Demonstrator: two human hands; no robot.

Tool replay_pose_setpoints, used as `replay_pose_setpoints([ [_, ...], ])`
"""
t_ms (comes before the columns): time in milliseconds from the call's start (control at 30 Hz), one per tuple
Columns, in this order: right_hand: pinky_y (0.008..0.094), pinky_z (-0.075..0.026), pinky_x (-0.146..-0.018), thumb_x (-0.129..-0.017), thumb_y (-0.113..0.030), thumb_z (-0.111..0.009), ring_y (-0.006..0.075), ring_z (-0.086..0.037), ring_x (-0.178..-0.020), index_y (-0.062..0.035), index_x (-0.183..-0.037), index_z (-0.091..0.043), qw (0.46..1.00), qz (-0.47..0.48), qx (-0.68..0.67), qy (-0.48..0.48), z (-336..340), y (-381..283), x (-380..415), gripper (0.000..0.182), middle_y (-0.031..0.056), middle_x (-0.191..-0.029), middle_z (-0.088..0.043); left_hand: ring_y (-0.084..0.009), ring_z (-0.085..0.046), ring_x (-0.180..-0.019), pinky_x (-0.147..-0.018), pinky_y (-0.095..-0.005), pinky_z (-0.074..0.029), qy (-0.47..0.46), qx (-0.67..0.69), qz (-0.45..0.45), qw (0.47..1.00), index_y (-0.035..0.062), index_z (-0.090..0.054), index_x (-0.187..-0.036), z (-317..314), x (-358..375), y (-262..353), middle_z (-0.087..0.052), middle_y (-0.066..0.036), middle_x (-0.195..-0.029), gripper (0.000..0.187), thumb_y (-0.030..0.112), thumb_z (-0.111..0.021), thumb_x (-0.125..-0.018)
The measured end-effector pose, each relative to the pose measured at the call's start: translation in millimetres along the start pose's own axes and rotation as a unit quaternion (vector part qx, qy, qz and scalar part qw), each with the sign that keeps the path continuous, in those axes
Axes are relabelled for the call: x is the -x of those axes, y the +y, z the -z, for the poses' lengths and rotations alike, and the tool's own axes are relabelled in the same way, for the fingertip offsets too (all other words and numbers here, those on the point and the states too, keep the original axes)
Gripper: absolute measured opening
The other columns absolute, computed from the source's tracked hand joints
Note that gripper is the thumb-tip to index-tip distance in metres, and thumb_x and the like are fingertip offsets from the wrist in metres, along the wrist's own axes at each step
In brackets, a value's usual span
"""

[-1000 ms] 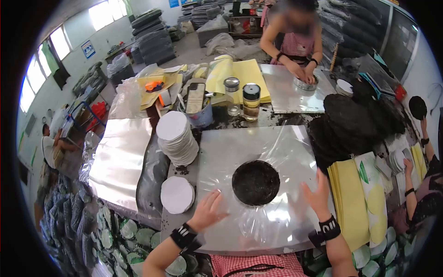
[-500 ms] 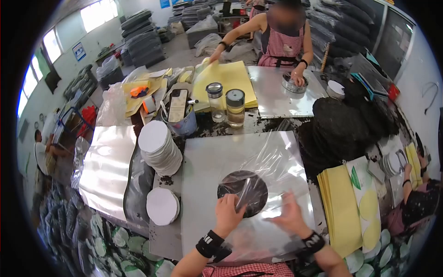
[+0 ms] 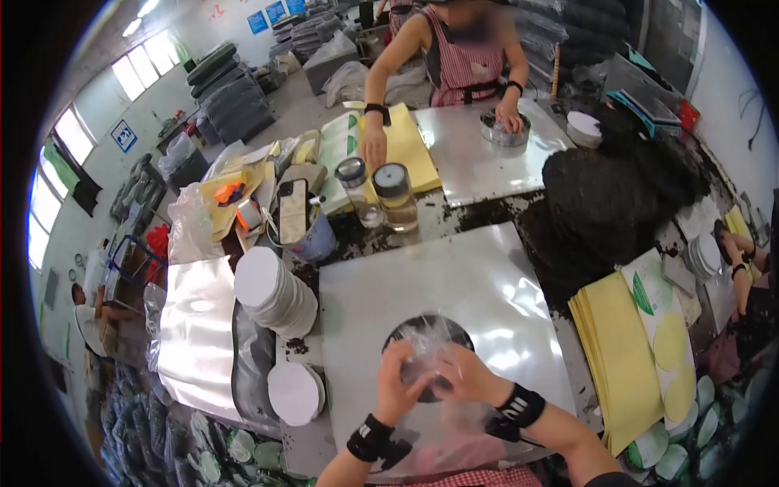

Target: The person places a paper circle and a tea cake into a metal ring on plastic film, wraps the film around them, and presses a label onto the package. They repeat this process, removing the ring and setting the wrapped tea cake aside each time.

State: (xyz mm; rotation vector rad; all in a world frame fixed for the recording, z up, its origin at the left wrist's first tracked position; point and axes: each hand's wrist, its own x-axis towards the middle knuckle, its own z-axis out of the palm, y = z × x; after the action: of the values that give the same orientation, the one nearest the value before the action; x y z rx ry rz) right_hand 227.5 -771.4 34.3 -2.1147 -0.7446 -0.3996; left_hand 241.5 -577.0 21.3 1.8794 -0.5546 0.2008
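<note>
A round dark cake (image 3: 410,331) lies on a shiny metal sheet (image 3: 422,276) in front of me, wrapped in clear plastic film (image 3: 428,341). My left hand (image 3: 395,383) and my right hand (image 3: 464,375) are both closed on the film, gathering it over the near side of the cake. Each wrist wears a black band. The near half of the cake is hidden by my hands.
A stack of white paper discs (image 3: 272,290) and a lower stack (image 3: 296,391) stand to the left. Two jars (image 3: 395,197), a tub (image 3: 304,231), a heap of dark material (image 3: 617,195) and yellow sheets (image 3: 621,357) lie around. A person (image 3: 462,49) works opposite.
The film lay flat under my spread hands a second ago. My hands have since pulled it up and bunched it over the cake.
</note>
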Motion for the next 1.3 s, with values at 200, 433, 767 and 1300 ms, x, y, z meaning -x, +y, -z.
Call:
replay_pose_setpoints([
  [200,0.0406,-0.052,-0.092,-0.094,-0.031,-0.060,0.0332,-0.066,-0.100,-0.0045,-0.106,-0.069,0.990,0.061,-0.062,0.112,8.3,-5.8,-41.8,0.030,0.0156,-0.107,-0.068,-0.0367,-0.058,-0.115,-0.112,-0.0502,-0.037,0.041,0.005,-0.006,0.999,0.0024,-0.056,-0.112,-4.3,-9.0,2.3,-0.059,-0.016,-0.112,0.050,0.017,-0.084,-0.074],
  [433,0.0381,-0.053,-0.078,-0.091,-0.015,-0.063,0.0313,-0.065,-0.089,-0.0050,-0.089,-0.068,0.954,-0.197,-0.114,0.195,-15.3,0.3,-12.2,0.012,0.0120,-0.096,-0.069,-0.0372,-0.052,-0.127,-0.102,-0.0457,-0.047,-0.070,-0.259,-0.018,0.963,-0.0010,-0.060,-0.113,-19.1,-14.5,7.5,-0.057,-0.019,-0.130,0.030,0.003,-0.062,-0.083],
  [767,0.0426,-0.052,-0.076,-0.078,-0.010,-0.066,0.0339,-0.064,-0.090,-0.0027,-0.093,-0.066,0.978,-0.149,0.130,-0.070,-21.5,15.9,-5.0,0.016,0.0116,-0.089,-0.064,-0.0393,-0.031,-0.146,-0.119,-0.0473,-0.026,-0.222,-0.253,-0.050,0.940,-0.0084,-0.033,-0.148,-9.7,-11.6,4.9,-0.033,-0.027,-0.156,0.082,0.027,-0.071,-0.084],
  [1300,0.0420,-0.056,-0.079,-0.083,-0.003,-0.061,0.0339,-0.068,-0.095,0.0035,-0.099,-0.069,0.783,-0.286,0.526,0.167,250.3,108.8,228.3,0.019,0.0172,-0.104,-0.070,-0.0435,-0.025,-0.148,-0.120,-0.0531,-0.018,-0.307,-0.371,-0.059,0.875,-0.0163,-0.034,-0.144,-25.6,-27.7,16.0,-0.029,-0.034,-0.156,0.100,0.059,-0.065,-0.086],
])
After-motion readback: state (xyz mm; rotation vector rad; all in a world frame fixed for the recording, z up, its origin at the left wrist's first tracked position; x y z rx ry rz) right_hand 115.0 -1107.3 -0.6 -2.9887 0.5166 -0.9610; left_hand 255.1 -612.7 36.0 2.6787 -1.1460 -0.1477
